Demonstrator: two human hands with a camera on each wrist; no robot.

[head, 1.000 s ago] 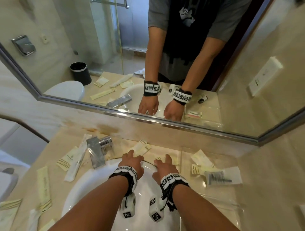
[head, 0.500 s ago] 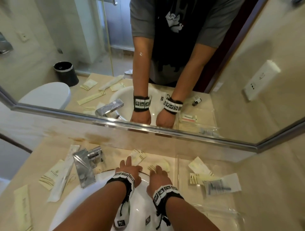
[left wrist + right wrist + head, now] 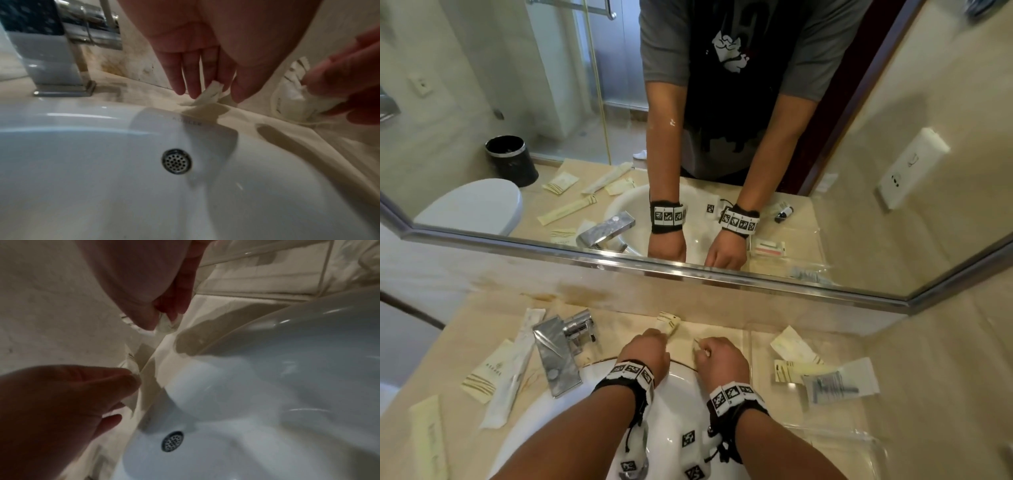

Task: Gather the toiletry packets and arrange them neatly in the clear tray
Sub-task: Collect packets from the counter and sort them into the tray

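Both hands work the narrow tabletop (image 3: 482, 329) strip between sink (image 3: 681, 404) rim and wall. The left hand (image 3: 645, 353) pinches a packet (image 3: 667, 322); the right hand (image 3: 722, 358) pinches another packet (image 3: 294, 97) beside the clear tray (image 3: 751, 346)

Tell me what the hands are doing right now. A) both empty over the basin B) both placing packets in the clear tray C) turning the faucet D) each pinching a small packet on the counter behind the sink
D: the left hand pinches a small packet, and the right hand pinches another packet behind the sink.
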